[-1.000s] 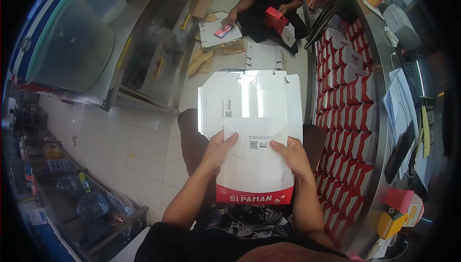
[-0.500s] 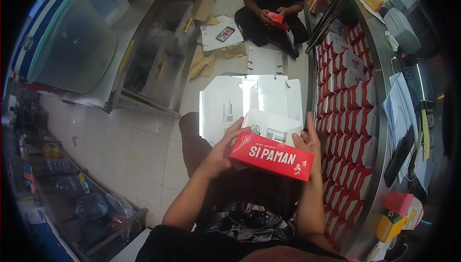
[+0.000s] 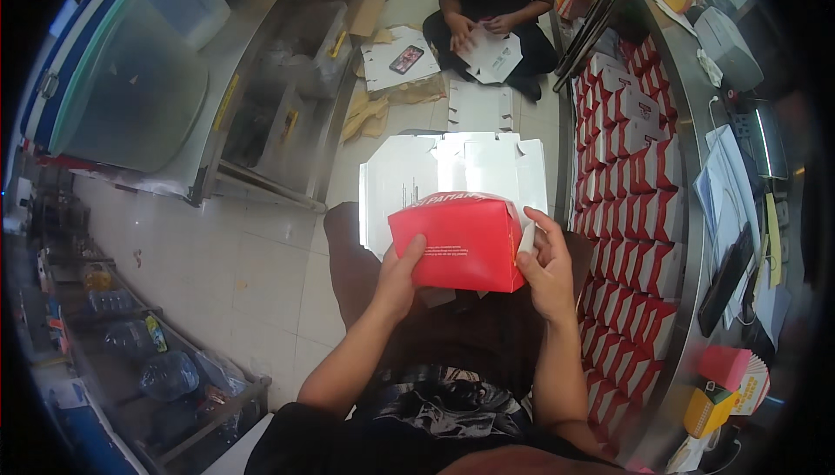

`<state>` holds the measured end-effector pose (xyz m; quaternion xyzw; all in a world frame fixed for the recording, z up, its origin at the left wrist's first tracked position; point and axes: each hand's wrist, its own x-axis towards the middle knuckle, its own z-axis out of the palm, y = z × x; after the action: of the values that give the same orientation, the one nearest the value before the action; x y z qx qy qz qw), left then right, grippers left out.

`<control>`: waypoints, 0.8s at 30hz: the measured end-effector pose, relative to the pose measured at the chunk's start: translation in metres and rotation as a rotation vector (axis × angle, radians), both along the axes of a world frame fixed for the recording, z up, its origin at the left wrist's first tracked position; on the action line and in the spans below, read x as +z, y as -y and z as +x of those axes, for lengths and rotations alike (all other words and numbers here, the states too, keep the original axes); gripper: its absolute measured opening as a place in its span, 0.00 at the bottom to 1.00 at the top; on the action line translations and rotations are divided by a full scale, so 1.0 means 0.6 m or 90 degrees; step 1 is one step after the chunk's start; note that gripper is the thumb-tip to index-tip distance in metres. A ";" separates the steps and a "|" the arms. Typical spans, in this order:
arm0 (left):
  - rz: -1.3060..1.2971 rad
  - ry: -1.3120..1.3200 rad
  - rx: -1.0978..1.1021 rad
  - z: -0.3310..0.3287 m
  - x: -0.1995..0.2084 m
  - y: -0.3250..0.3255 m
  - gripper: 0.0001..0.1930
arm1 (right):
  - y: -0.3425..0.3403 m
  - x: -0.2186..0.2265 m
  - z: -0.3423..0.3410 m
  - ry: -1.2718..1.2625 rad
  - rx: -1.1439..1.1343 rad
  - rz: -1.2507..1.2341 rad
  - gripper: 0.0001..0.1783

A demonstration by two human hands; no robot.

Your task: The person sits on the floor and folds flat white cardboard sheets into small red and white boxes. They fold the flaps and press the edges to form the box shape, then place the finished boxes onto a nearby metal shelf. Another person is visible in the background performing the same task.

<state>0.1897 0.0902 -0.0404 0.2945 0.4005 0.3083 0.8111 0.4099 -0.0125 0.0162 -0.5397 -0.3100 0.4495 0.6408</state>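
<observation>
A red cardboard food box (image 3: pixel 457 244) is held up in front of me, its broad red side facing me. My left hand (image 3: pixel 400 277) grips its lower left part, the thumb lying on the red face. At the box's right end my right hand (image 3: pixel 546 268) pinches a white flap between thumb and fingers. Behind the box, flat white box blanks (image 3: pixel 487 158) lie spread out beyond my lap. The box's far side and my left fingers behind it are hidden.
Folded red-and-white boxes (image 3: pixel 631 223) are stacked in rows on the right, beneath a metal counter. Ahead, a person (image 3: pixel 496 14) sits on the floor handling a white blank (image 3: pixel 494 56). A phone (image 3: pixel 406 59) lies on white card. Shelving with plastic bottles (image 3: pixel 165 375) stands left.
The box has turned in my hands, from showing white and red faces to a broad red side. The person ahead now has a white blank in place of a red piece.
</observation>
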 end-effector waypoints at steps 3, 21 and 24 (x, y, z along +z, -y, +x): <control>0.064 -0.005 -0.001 -0.001 0.006 0.005 0.28 | -0.005 -0.006 -0.002 -0.046 -0.077 -0.062 0.33; 0.386 -0.086 0.098 0.020 0.037 0.019 0.33 | -0.011 0.011 -0.028 -0.148 -0.156 -0.029 0.36; 0.495 -0.054 -0.008 -0.007 0.003 0.002 0.35 | -0.016 0.006 -0.019 -0.196 -0.217 -0.006 0.31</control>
<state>0.1853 0.0892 -0.0385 0.5946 0.2853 0.4196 0.6237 0.3987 -0.0026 0.0196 -0.5120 -0.1108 0.4131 0.7449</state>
